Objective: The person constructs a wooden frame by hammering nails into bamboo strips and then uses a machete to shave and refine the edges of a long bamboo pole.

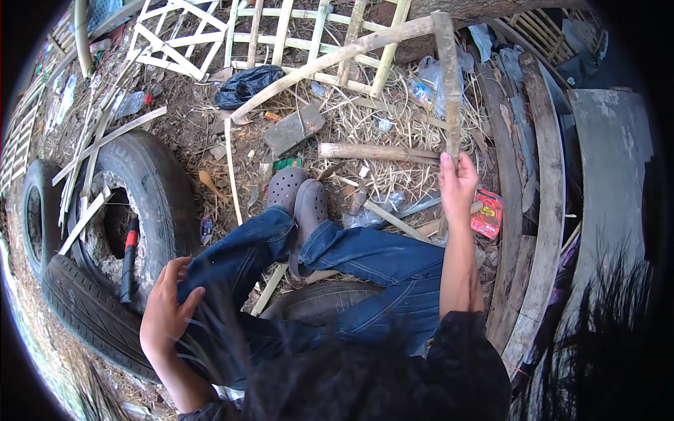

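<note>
My right hand (pixel 458 186) is closed around a long bamboo strip (pixel 451 84), held upright in front of me on the right. At its top it meets a second bamboo length (pixel 337 59) that slopes down to the left; whether this is one bent piece or two, I cannot tell. Near that hand a short thick bamboo piece (pixel 379 152) lies on the ground. My left hand (pixel 167 302) holds nothing, its fingers loosely curved and thumb apart, beside my left knee. Close to it, a black-handled tool with a red band (pixel 129 259) leans at the tire.
Old tires (pixel 151 182) stand at the left with bamboo strips (pixel 95 151) across them. Woven bamboo lattices (pixel 302 42) lie at the far side. A grey block (pixel 295 130), a black plastic bag (pixel 247 85) and shavings litter the dirt. Wooden planks (pixel 551 175) run along the right.
</note>
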A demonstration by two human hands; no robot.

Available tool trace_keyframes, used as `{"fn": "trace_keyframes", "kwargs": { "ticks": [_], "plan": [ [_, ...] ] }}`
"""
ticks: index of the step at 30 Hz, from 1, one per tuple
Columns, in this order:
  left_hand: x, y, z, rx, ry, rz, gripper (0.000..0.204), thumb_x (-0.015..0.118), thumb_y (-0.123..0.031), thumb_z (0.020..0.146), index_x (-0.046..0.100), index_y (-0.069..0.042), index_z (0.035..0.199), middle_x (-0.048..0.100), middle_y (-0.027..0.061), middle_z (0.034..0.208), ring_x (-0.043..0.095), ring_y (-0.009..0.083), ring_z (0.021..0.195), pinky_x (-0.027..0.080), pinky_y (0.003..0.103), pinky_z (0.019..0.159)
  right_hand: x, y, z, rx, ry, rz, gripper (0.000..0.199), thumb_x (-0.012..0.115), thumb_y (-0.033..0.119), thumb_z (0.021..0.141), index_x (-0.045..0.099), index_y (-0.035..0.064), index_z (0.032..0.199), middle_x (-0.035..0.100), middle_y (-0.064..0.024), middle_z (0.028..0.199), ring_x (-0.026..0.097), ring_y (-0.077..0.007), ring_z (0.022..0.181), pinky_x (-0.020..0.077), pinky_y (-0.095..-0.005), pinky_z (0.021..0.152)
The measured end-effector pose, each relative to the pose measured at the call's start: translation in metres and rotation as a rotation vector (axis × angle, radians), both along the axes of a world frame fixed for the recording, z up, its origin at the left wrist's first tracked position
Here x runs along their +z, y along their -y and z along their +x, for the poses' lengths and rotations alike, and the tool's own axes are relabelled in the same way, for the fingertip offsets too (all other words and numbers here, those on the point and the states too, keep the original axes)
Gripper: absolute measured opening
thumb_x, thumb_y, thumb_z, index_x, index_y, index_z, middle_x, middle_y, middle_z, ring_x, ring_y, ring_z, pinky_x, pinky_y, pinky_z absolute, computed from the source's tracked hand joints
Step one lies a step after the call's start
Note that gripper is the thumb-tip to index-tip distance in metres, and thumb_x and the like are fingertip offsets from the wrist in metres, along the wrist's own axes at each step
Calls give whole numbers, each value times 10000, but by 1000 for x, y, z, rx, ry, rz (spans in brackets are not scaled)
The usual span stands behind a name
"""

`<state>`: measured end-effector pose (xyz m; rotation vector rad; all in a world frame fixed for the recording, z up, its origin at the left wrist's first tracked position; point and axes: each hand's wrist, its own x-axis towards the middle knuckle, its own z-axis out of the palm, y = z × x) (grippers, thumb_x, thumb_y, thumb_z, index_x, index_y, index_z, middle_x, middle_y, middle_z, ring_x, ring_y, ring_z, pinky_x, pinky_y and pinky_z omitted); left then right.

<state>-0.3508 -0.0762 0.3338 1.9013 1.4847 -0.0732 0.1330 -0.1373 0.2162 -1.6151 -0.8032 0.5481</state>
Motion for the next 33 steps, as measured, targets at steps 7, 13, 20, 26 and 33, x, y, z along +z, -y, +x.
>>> {"fn": "trace_keyframes", "kwargs": {
  "ticks": [7,13,20,26,33],
  "plan": [
    [5,10,9,-67,44,45,535,716,-116,774,475,-35,1246,600,203,1078,581,350,1035,458,398,892,134,60,34,-240,202,57,150,622,179,937,568,62,860,458,66,595,362,5,484,255,-171,428],
    [16,13,23,-204,75,-29,556,727,-133,768,471,-37,1252,570,193,1150,574,359,1066,463,402,903,174,80,21,-251,259,68,177,649,175,918,558,57,823,473,51,600,368,-5,471,253,-177,420],
    [16,-64,98,-446,94,544,847,789,-161,690,341,-71,1403,374,201,1414,385,385,1313,352,446,1077,214,65,-2,-269,269,121,210,640,216,925,555,68,802,496,33,611,404,-20,459,280,-175,405],
    [9,-178,186,-403,410,1036,875,823,-246,661,387,-100,1405,501,186,1304,446,349,1245,363,456,1045,243,59,-6,-189,259,232,209,633,230,930,557,78,809,493,36,618,405,-24,462,279,-174,410],
    [14,-186,226,-630,511,875,437,598,-215,806,574,-82,1222,616,133,1071,545,290,1100,370,414,1027,249,91,12,-313,259,162,204,621,240,937,562,83,821,485,28,621,397,-32,458,272,-180,407]
  ]
}}
